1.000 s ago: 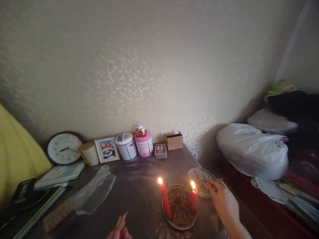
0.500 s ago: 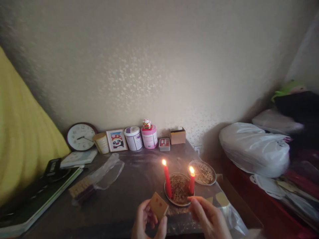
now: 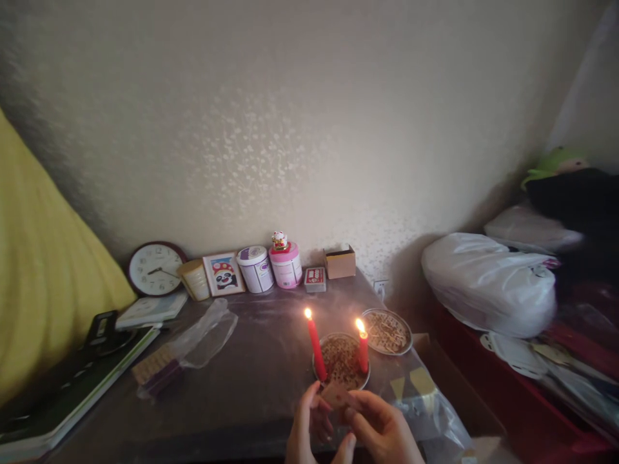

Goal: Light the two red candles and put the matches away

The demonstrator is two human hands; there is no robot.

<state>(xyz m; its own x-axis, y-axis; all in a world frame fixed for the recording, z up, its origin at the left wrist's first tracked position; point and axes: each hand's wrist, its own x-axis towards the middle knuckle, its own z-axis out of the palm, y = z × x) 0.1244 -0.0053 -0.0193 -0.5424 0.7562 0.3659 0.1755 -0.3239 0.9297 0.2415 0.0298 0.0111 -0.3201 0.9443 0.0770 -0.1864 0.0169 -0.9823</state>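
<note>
my left hand (image 3: 309, 422) and my right hand (image 3: 380, 428) meet at the bottom centre of the frame, both pinched on one small tan box (image 3: 337, 394), which looks like a matchbox; it sits between my fingertips, just below the dish. the left fingers close on its left end, the right thumb and forefinger on its right end. whether the box is slid open i cannot tell, and no match shows in either hand.

just above the box, lower centre, a round dish (image 3: 341, 381) of brown grainy matter holds two red candles: the taller left candle (image 3: 314, 343) and the shorter right candle (image 3: 362, 348). both stand upright and both carry a flame, so, as i judge it, the lighting is already done and what remains concerns only the box in my hands. a second dish (image 3: 387, 331) lies just to the right of the first, near it but apart.

along the wall, centre left: a clock (image 3: 155, 269), a panda picture (image 3: 223, 274), a pink tin (image 3: 286, 265) and a cardboard box (image 3: 340, 262). a clear plastic bag (image 3: 203, 332) lies at lower left on the dark table (image 3: 251, 386).
</note>
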